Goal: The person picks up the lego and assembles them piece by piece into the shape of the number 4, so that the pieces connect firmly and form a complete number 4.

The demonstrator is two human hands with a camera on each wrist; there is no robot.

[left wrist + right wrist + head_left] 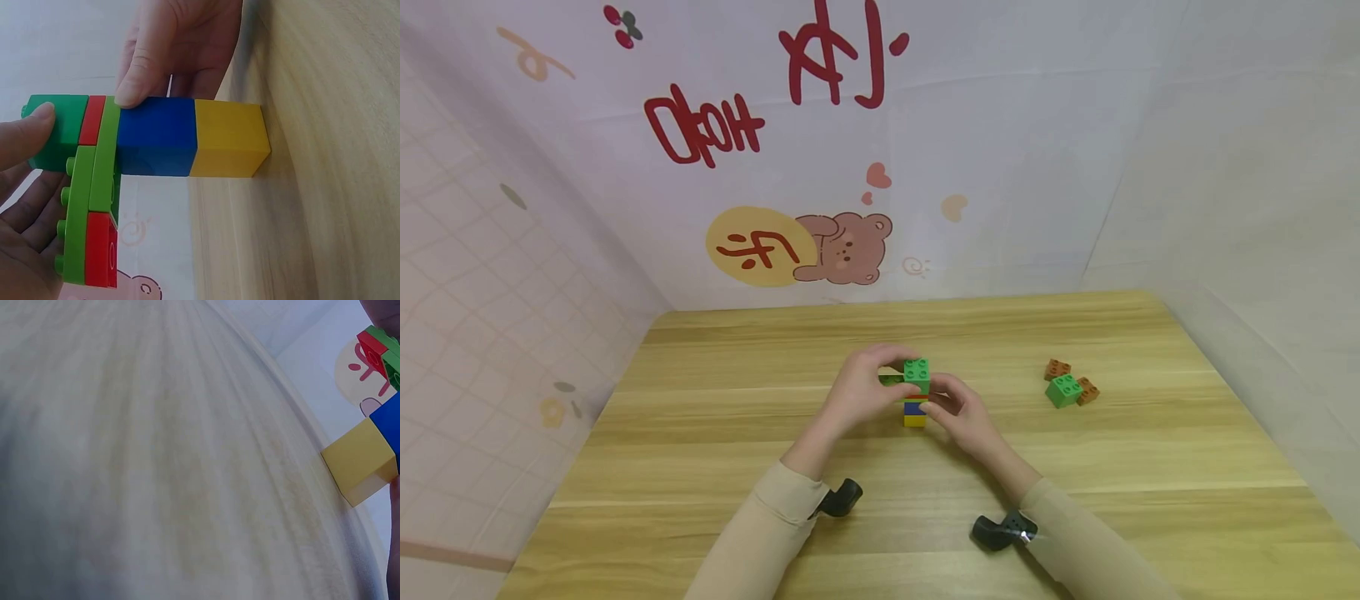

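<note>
A tower of toy building bricks stands upright on the table. Its yellow brick (228,137) is at the bottom, with a blue brick (156,137) above it. A light green plate (106,156), a thin red piece (92,119) and a green brick (67,125) follow upward. Out to one side juts another light green piece (78,219) with a red one (100,250) under it. My left hand (859,387) pinches the green top brick between thumb and fingers. My right hand (966,419) grips the tower lower down, its thumb at the blue brick's upper edge.
To the right on the wooden table (737,450) lie a loose green brick (1063,392) and two brown bricks, one (1057,369) behind it and another (1087,391) beside it. A printed white cloth (1015,150) hangs behind the table and along its sides.
</note>
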